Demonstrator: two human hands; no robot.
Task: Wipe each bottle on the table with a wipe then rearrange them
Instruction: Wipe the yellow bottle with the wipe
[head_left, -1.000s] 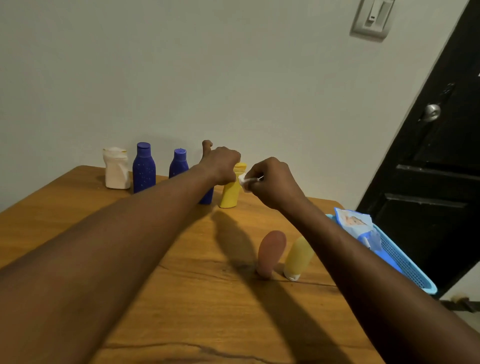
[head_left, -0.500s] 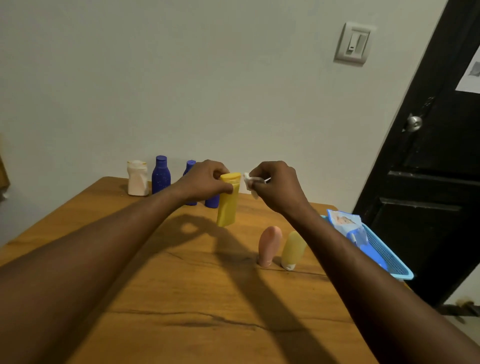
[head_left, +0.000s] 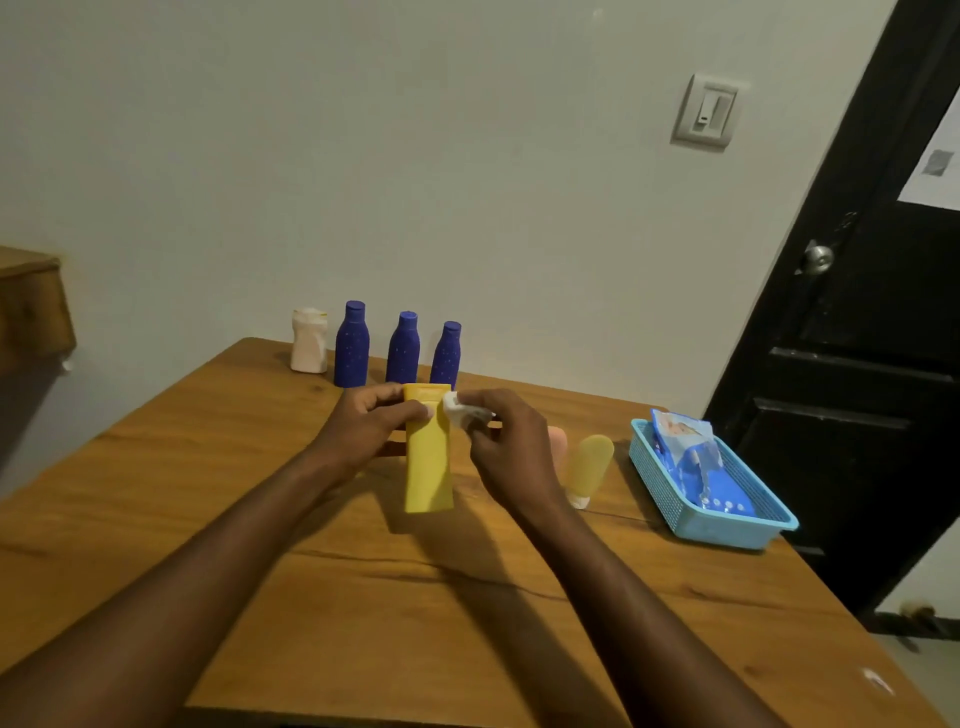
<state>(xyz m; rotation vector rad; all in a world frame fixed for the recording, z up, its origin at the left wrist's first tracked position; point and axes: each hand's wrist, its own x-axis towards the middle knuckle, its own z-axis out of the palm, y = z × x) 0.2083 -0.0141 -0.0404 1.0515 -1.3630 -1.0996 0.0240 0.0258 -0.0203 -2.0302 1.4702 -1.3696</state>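
My left hand (head_left: 371, 428) grips a yellow tube bottle (head_left: 428, 467) near its top and holds it upright above the middle of the wooden table (head_left: 363, 623). My right hand (head_left: 506, 447) pinches a small white wipe (head_left: 460, 408) against the tube's upper right edge. At the back by the wall stand a white bottle (head_left: 309, 340) and three dark blue bottles (head_left: 351, 345) (head_left: 403, 348) (head_left: 447, 356) in a row. A pink tube (head_left: 557, 441), mostly hidden behind my right hand, and a pale yellow tube (head_left: 589, 467) stand to the right.
A light blue basket (head_left: 727, 525) with a blue pack of wipes (head_left: 691, 452) sits at the table's right edge. A black door is beyond it on the right. A wooden piece of furniture (head_left: 31, 306) stands at far left.
My left hand lifted the yellow tube from the back row and brought it toward me. My right hand followed with the wipe and now touches the tube's top.
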